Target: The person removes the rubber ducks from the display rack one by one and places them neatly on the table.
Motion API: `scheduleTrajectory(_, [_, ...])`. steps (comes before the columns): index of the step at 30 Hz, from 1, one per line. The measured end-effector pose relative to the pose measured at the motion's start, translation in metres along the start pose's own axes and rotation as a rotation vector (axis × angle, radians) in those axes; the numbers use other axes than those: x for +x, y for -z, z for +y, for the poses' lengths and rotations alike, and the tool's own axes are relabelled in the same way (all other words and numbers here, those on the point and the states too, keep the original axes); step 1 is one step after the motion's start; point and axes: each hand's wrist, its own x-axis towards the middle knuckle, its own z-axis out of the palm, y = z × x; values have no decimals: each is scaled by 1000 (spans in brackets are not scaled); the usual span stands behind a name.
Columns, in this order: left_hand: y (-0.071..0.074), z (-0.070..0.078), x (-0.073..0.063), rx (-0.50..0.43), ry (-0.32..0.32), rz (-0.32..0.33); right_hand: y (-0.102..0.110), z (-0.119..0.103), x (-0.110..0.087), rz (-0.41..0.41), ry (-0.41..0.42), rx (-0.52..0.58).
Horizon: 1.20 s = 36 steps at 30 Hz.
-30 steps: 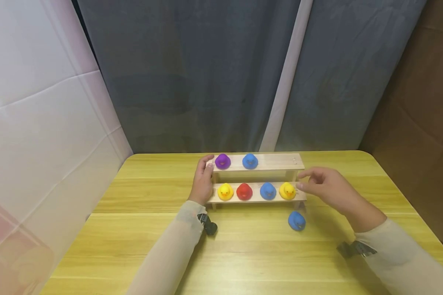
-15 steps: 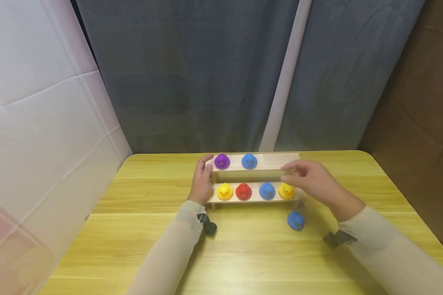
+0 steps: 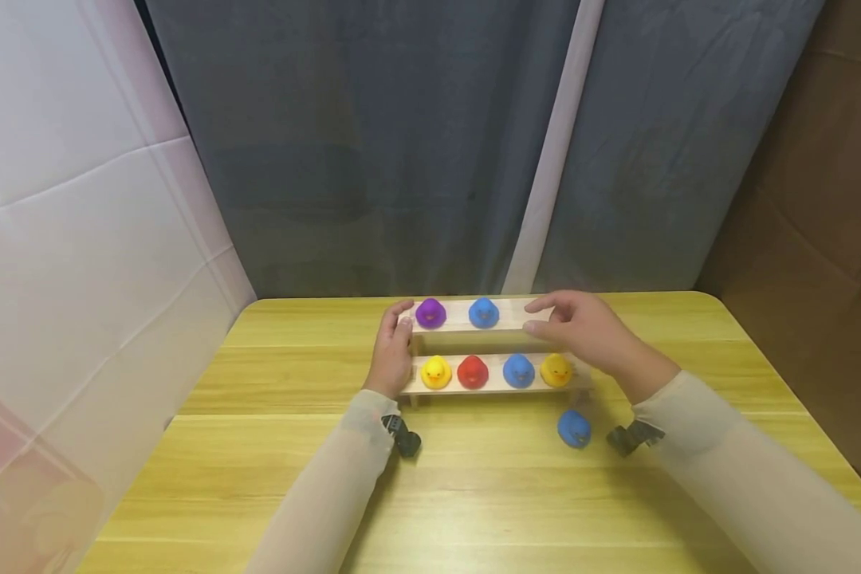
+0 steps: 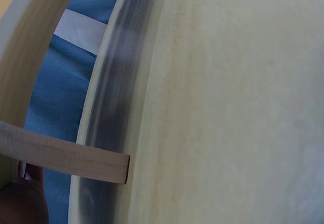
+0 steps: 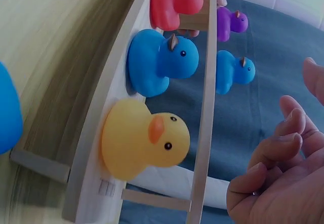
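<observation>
My left hand [image 3: 391,355] grips the left end of a two-tier wooden shelf [image 3: 509,315], thumb in front of the upper board. In the left wrist view only a dark part of that hand [image 4: 23,201] shows beside the wood. Over the right part of the upper board hovers my right hand [image 3: 581,331], loosely curved, thumb apart from the fingers, holding nothing. On the upper board sit a purple rubber duck [image 3: 430,313] and a blue duck [image 3: 484,313]. The lower board carries a yellow duck [image 3: 436,372], a red duck [image 3: 473,372], a blue duck [image 3: 519,371] and another yellow duck [image 3: 556,370].
One more blue duck [image 3: 574,429] lies on the yellow wood-grain table [image 3: 473,494], in front of the shelf's right end. A grey curtain [image 3: 373,159] hangs behind the table. A white cloth wall [image 3: 100,199] stands left and a brown one [image 3: 811,183] right.
My right hand has moved left and slightly away from me, from beside the shelf's right end to over the upper board. The left hand and the ducks have stayed in place.
</observation>
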Motion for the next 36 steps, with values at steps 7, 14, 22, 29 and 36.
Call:
scheduleTrajectory(7, [-2, -2, 1, -11, 12, 1, -8, -5, 15, -3, -23, -4])
scheduleTrajectory(14, [-3, -1, 0, 2, 1, 9, -16, -10, 29, 5, -29, -32])
scheduleTrajectory(22, [-1, 0, 1, -6, -13, 22, -26, -18, 44, 0, -59, -38])
scheduleTrajectory(29, [-1, -1, 1, 4, -19, 10, -33, -22, 50, -14, -74, -69])
scheduleTrajectory(36, [-2, -1, 0, -14, -14, 8, -39, -23, 54, -28, -83, -76])
